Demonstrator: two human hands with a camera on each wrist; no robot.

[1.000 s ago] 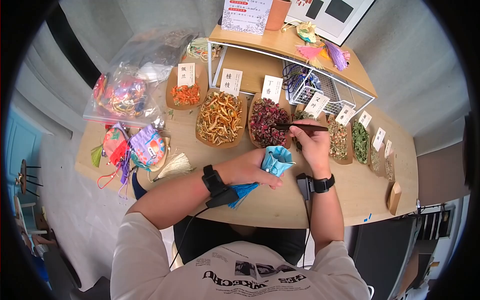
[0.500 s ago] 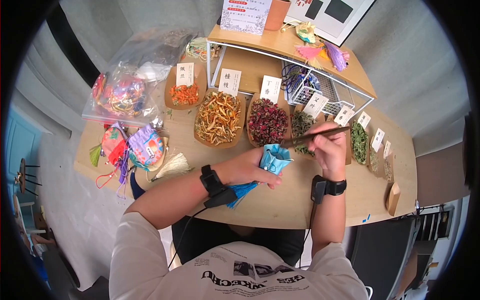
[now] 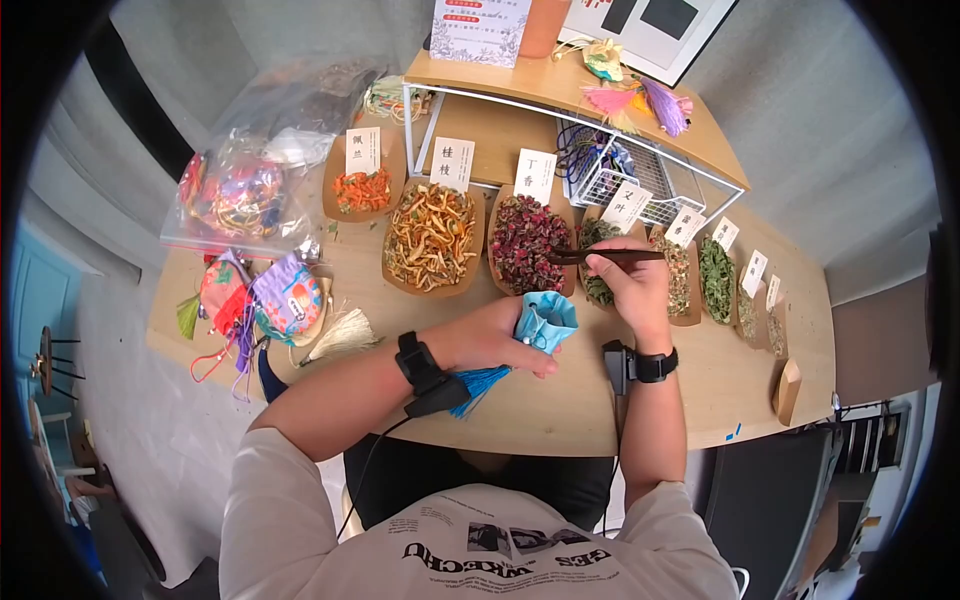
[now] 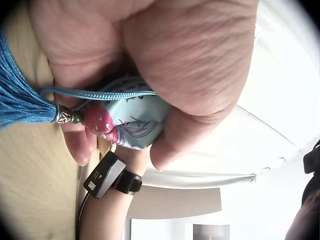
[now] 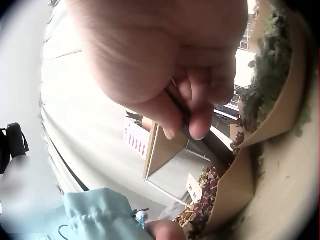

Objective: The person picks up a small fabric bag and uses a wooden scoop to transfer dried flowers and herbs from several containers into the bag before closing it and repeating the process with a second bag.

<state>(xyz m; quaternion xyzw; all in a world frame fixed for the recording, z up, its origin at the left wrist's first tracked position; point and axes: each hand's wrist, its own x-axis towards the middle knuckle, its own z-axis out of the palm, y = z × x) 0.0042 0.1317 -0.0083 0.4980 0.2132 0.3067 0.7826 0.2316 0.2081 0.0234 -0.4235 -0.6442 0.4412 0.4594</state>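
Note:
The left hand point(image 3: 492, 338) grips a light blue pouch point(image 3: 546, 318) with its mouth open and upward; a blue tassel point(image 3: 478, 388) hangs below the palm. In the left wrist view the pouch point(image 4: 140, 117) shows a printed pattern beside the blue tassel point(image 4: 22, 90). The right hand point(image 3: 637, 287) pinches a dark slender tool point(image 3: 615, 256), its tip at the dark red dried flowers point(image 3: 522, 240) in a paper tray. From the right wrist view, thumb and fingers point(image 5: 199, 131) close round the dark tool point(image 5: 210, 150), whose far end is hidden behind the tray's wall.
Paper trays of orange pieces point(image 3: 362, 192), yellow-brown strips point(image 3: 432, 240) and green leaves point(image 3: 716, 280) flank the red flowers. Decorated pouches point(image 3: 286, 298) and a clear plastic bag point(image 3: 245, 190) lie at the left. A wooden shelf point(image 3: 560, 90) stands at the back; a folded paper tray point(image 3: 787, 392) sits far right.
Half a second ago the right hand held the tool's tip at the pouch mouth; it has moved back up and left to the red flowers. The left hand has barely shifted.

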